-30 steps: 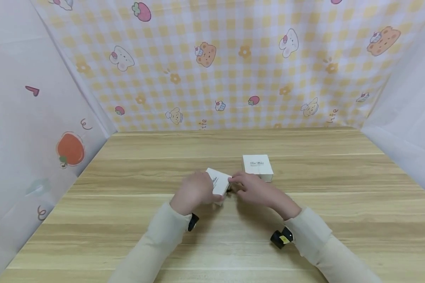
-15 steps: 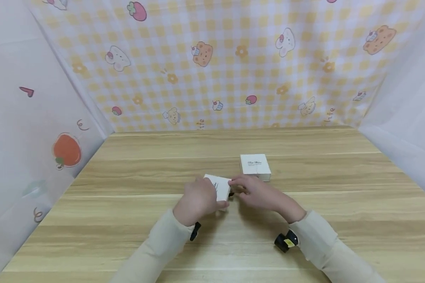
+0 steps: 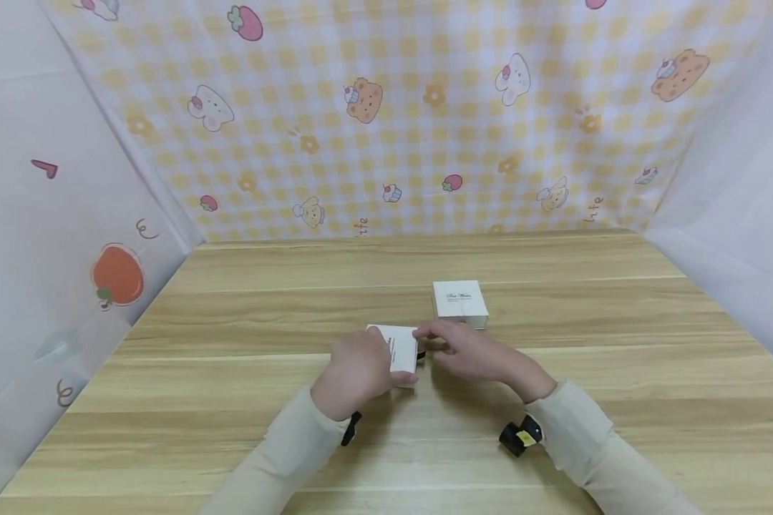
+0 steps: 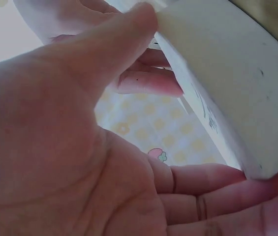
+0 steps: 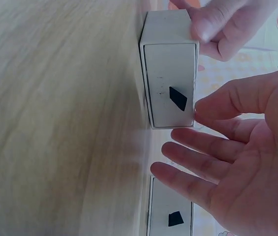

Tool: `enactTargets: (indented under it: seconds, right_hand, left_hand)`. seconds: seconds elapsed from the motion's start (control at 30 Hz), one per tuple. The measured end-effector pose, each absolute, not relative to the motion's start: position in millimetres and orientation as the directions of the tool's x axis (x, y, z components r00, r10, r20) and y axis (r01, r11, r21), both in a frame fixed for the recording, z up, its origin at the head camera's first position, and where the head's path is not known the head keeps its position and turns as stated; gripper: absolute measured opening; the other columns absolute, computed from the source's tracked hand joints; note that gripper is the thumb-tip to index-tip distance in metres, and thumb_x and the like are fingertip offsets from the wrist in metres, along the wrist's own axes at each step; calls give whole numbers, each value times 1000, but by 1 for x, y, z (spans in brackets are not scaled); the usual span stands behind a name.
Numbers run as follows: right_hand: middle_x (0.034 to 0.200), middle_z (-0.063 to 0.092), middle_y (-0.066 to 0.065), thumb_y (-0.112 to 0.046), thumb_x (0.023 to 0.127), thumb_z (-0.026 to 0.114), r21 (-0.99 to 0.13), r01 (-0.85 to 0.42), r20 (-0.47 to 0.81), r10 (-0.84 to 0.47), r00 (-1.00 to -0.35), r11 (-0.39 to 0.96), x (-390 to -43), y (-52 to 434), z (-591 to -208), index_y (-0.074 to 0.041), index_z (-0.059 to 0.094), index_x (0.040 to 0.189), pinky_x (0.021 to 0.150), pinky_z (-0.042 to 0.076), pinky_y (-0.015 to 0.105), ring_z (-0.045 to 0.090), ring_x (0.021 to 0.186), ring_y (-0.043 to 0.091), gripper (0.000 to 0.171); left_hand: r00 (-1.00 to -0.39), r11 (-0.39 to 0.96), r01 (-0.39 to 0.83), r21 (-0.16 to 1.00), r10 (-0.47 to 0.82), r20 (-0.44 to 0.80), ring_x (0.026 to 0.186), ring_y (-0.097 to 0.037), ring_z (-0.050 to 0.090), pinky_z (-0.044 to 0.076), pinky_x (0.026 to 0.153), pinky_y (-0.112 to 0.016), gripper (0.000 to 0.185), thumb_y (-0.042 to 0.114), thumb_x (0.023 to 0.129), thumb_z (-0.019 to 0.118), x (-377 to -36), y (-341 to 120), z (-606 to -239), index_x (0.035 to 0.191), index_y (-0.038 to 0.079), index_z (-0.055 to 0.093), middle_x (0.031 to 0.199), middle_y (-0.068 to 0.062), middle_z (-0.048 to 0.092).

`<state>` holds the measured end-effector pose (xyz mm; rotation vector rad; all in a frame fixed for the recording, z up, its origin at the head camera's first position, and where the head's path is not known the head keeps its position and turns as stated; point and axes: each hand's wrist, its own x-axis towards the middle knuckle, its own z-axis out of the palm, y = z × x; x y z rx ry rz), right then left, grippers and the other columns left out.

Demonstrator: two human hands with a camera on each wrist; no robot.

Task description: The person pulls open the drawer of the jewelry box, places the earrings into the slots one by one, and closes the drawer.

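Since a moment ago your left hand (image 3: 356,372) has laid the small white cardboard box (image 3: 402,350) flatter on the wooden tabletop (image 3: 232,400), gripping it mid-table. Its black tab (image 5: 178,98) faces your open right hand (image 3: 470,350), just beside it.

A small white cardboard box (image 3: 399,350) sits on the wooden surface (image 3: 232,322), between both hands; a second white cardboard box (image 3: 460,301) lies behind, to its right.

A light wooden table (image 3: 232,429) is boxed in on three sides. The far side is covered with a yellow checked cloth (image 3: 425,129) printed with cartoon bears and strawberries; pale sheets (image 3: 45,236) are hung left and right.
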<state>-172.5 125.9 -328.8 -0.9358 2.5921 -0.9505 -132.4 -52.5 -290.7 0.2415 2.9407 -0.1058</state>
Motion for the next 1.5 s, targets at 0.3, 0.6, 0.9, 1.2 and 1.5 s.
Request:
enactTargets:
  seconds: [0.3,0.6,0.9,1.2,1.5]
  right_hand:
    - [123,57,16,0,87,52,-656,-479,5,-631,-776,583,-178,128,-329,-1,54,119,92,48,41,56,111,33,32]
    - [118,59,15,3,86,54,-682,-460,-14,-640,-769,568,-180,133,-328,0,53,115,91,48,41,57,109,31,30]
    - [111,62,14,2,83,57,-663,-474,-10,-641,-768,579,-181,135,-328,-1,56,109,87,50,37,59,104,28,26]
    - [109,63,11,0,84,58,-653,-466,-29,-634,-773,597,-181,138,-326,-3,58,107,87,50,37,60,103,26,23]
    - [110,63,11,-1,85,58,-647,-458,-41,-628,-777,609,-180,137,-323,-3,58,107,88,49,38,60,104,26,23]
  left_hand:
    - [-958,972,184,144,210,-194,54,-13,46,45,52,-29,58,36,69,81,-133,-61,-289,101,-2,51,64,-1,50]
    - [-948,946,237,220,275,-162,60,-15,49,46,55,-32,51,22,66,84,-134,-62,-290,98,1,51,74,-4,58]
    - [-940,947,265,181,295,-168,59,-14,48,43,53,-28,50,25,65,85,-131,-59,-289,96,3,52,73,-3,55]
    - [-935,939,302,165,326,-142,59,-12,47,44,52,-27,45,22,66,84,-129,-58,-288,93,2,53,70,-2,54]
    - [-934,941,286,179,316,-167,59,-13,48,43,50,-28,44,22,68,83,-128,-60,-284,94,2,53,70,-2,53]
